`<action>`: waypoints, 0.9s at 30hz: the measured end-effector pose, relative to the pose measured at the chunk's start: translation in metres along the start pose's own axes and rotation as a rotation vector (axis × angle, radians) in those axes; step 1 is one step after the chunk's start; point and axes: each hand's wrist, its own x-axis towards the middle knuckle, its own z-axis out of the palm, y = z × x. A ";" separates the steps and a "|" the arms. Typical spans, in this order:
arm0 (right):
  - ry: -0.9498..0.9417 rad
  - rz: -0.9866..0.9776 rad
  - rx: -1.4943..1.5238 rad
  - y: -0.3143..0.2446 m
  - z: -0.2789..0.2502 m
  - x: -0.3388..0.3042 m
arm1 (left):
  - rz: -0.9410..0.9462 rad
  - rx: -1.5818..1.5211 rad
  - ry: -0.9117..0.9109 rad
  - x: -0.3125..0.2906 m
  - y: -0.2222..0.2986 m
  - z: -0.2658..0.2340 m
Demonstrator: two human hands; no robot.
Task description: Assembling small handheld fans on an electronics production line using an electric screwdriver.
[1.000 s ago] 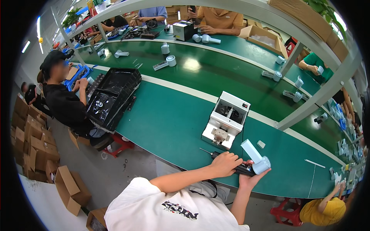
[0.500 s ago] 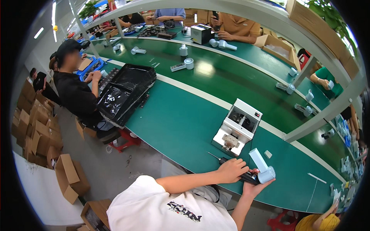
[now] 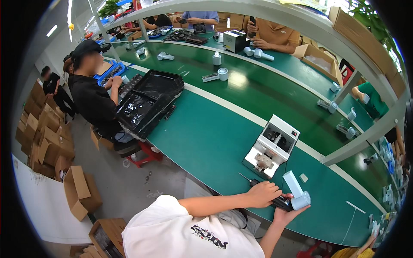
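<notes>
Blue plastic part [image 3: 300,199], cylinder-headed, rests in the curled right hand [image 3: 285,217], left hand [image 3: 263,194] clasping a black screwdriver [image 3: 254,182].

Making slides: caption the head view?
Left hand on black electric screwdriver, right hand holding pale blue round-headed device.

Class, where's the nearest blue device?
In the head view, right of centre: the blue device is in the right hand, diagonally below the white machine.
</notes>
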 end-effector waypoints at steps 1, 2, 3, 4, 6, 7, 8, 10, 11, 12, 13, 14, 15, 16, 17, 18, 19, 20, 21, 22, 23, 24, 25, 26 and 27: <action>0.008 0.005 0.002 0.001 0.001 0.000 | 0.001 0.005 0.000 0.000 0.000 -0.001; 0.011 0.000 0.002 0.001 0.001 0.000 | 0.005 0.001 -0.002 0.000 -0.001 -0.001; 0.013 0.003 0.003 0.001 0.002 0.000 | 0.003 0.002 -0.002 -0.001 -0.001 -0.001; 0.016 0.007 0.005 0.001 0.002 0.001 | 0.001 0.003 -0.002 -0.001 -0.001 -0.001; 0.012 0.006 0.007 0.001 0.000 0.002 | 0.001 -0.002 -0.006 0.000 -0.001 -0.001; 0.006 0.011 0.008 0.001 0.000 0.002 | -0.002 -0.003 -0.009 0.000 -0.001 -0.001; 0.009 0.007 0.009 0.001 0.001 0.001 | 0.002 -0.006 -0.011 0.000 -0.001 -0.001; 0.010 0.012 0.017 0.001 0.002 0.000 | -0.021 -0.007 -0.040 0.000 0.000 -0.001; 0.013 0.009 0.017 0.001 0.003 0.001 | -0.018 -0.010 -0.042 0.000 0.001 -0.002; 0.031 0.014 0.027 0.001 0.003 0.001 | -0.013 -0.014 -0.017 0.000 0.001 -0.002; 0.050 0.017 0.037 0.001 0.003 0.001 | -0.007 -0.019 0.006 0.001 0.001 -0.004; 0.054 0.010 0.037 0.000 0.004 0.001 | -0.002 -0.023 0.004 0.001 0.002 -0.005; 0.042 0.013 0.028 0.001 0.006 0.000 | 0.010 0.006 0.047 0.002 0.002 -0.007; 0.031 0.014 0.018 0.001 0.007 -0.001 | 0.023 0.035 0.091 0.002 0.002 -0.009; 0.034 0.007 0.018 0.000 0.007 -0.001 | 0.029 0.028 0.100 0.002 0.002 -0.009; 0.029 0.018 0.018 0.000 0.006 -0.001 | 0.035 0.022 0.099 0.001 0.002 -0.007; 0.024 0.026 0.018 0.001 0.005 0.000 | 0.020 0.023 0.058 0.000 0.002 -0.005; 0.038 0.012 0.004 0.001 0.005 0.000 | 0.006 0.023 0.018 0.000 0.001 -0.002; 0.044 0.001 0.004 0.001 0.004 0.001 | 0.011 0.008 -0.024 -0.001 -0.001 0.001; 0.047 0.014 0.014 0.001 0.003 0.001 | 0.020 -0.001 -0.028 -0.001 -0.001 0.001; 0.051 0.026 0.024 -0.001 0.003 0.001 | 0.030 0.009 0.005 0.000 -0.001 0.001; 0.056 0.029 0.034 -0.001 0.003 0.002 | 0.040 0.018 0.037 0.000 -0.002 0.001; 0.065 0.035 0.045 -0.001 0.005 0.002 | 0.046 0.013 0.047 0.001 -0.002 0.000; 0.074 0.039 0.057 -0.001 0.005 0.002 | 0.035 0.011 0.038 0.001 -0.002 0.000; 0.076 0.055 0.079 -0.001 0.000 0.005 | 0.025 0.009 0.029 0.001 -0.002 -0.001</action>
